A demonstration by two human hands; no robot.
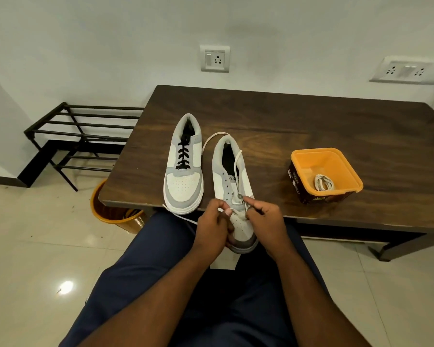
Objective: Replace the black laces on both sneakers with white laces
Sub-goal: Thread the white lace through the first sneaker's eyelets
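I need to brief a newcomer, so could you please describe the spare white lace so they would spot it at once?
On the dark wooden table, look right of both sneakers to the orange tub. The spare white lace lies coiled inside it, the only lace not on a shoe.

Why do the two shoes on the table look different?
The left sneaker has black laces criss-crossed up it; the right sneaker has only a loose white lace at its lowest eyelets. The left one lies wholly on the table, untouched; the right one's toe hangs over the edge, with the left hand and right hand on it. Both are white and grey.
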